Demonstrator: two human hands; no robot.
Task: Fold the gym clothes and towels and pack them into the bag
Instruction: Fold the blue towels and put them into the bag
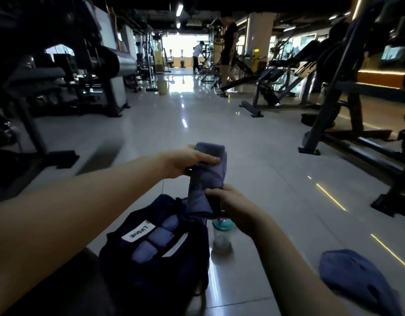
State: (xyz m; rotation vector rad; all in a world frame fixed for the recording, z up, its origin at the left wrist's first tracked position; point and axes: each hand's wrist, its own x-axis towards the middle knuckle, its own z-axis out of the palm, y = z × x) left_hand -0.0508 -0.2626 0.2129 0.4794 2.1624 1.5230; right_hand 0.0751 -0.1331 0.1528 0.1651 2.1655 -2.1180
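We count one dark bag [151, 265] at lower centre, three folded blue towels [161, 237] inside it, one more towel [206, 176] held mid-frame, one crumpled blue cloth [356, 279] at lower right, one shaker bottle [222, 236], and two people [227, 44] at upper centre.

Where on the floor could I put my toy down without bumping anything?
Bare tiles lie ahead of the folded towel held in both hands, between the machines. Another free patch sits between the shaker bottle and the crumpled blue cloth. It is crowded where the bottle stands right beside the bag.
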